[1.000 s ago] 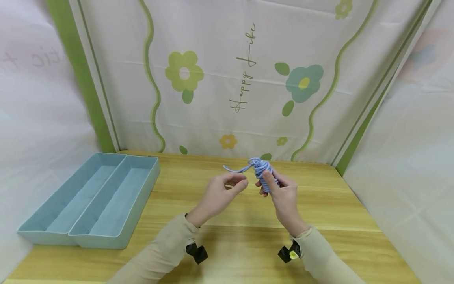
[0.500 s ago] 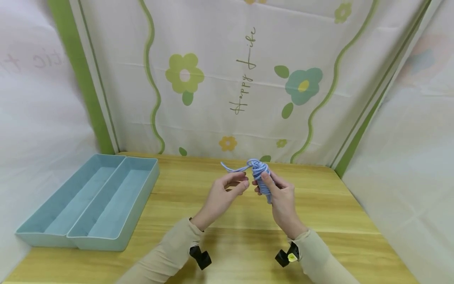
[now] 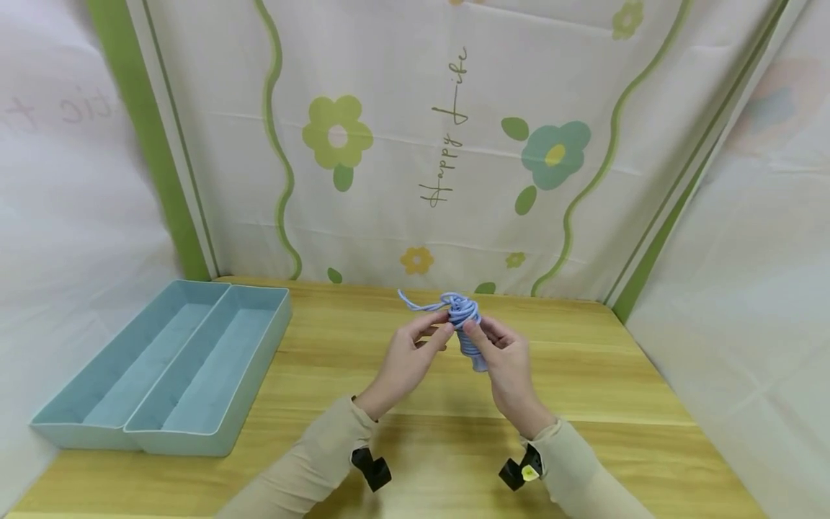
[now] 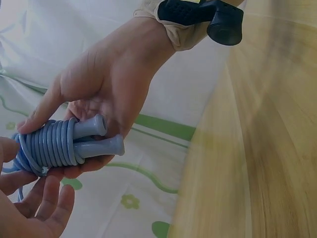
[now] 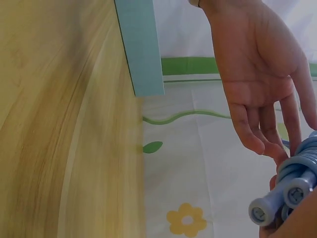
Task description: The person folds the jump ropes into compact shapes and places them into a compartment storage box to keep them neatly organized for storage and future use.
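A light blue skipping rope point(image 3: 468, 343) is wound in coils around its own two handles point(image 4: 101, 147). My right hand point(image 3: 512, 371) grips the bundle, thumb along its near side and fingers behind. At its upper end my left hand point(image 3: 403, 362) pinches the coils between thumb and fingertips. A loose rope end point(image 3: 418, 305) sticks out to the left above the left hand. The handle ends point down toward me, held above the table. In the right wrist view the handle ends point(image 5: 259, 212) show at lower right, partly covered by the right hand.
A pale teal two-compartment tray point(image 3: 223, 432) stands at the left of the wooden table point(image 3: 428, 461). White curtains with printed flowers point(image 3: 337, 137) enclose the back and sides. Black cameras point(image 3: 371, 468) hang at both wrists.
My right hand has shifted slightly left with the rope bundle, tilting it more upright. My left fingers, apart from the bundle earlier, now meet its upper coils.
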Demonstrator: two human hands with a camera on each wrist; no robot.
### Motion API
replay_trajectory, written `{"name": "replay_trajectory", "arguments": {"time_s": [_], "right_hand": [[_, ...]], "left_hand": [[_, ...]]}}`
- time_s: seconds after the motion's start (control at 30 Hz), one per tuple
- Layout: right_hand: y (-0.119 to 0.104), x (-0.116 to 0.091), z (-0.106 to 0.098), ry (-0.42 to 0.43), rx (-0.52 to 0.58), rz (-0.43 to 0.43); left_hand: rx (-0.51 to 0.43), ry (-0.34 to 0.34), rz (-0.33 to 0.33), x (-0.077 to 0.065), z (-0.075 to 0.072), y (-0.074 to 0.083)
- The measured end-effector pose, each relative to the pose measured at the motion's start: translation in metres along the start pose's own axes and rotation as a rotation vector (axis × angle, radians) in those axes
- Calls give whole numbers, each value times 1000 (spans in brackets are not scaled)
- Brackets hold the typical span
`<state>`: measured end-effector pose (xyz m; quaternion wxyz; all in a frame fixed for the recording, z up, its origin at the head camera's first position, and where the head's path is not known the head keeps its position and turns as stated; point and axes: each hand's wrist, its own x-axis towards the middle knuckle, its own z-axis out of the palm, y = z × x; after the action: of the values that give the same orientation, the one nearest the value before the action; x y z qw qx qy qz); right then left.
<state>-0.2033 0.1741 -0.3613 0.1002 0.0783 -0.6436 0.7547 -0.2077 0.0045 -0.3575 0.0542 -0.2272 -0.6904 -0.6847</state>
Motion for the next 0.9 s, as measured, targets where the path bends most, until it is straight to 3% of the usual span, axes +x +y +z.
{"name": "replay_trajectory", "arguments": {"time_s": [0.13,0.33,0.53,0.9], "right_hand": [[1,0,0,1,-2,35],[3,1,0,-34,84,61],[3,3,3,-98,195,74],[3,3,9,-127,266,115]], "left_hand": [[6,34,20,-3,0,-7],[27,60,7,-9,8,-15],[90,79,54,-6,16,-18],[235,69,125,0,26,-15]]}}
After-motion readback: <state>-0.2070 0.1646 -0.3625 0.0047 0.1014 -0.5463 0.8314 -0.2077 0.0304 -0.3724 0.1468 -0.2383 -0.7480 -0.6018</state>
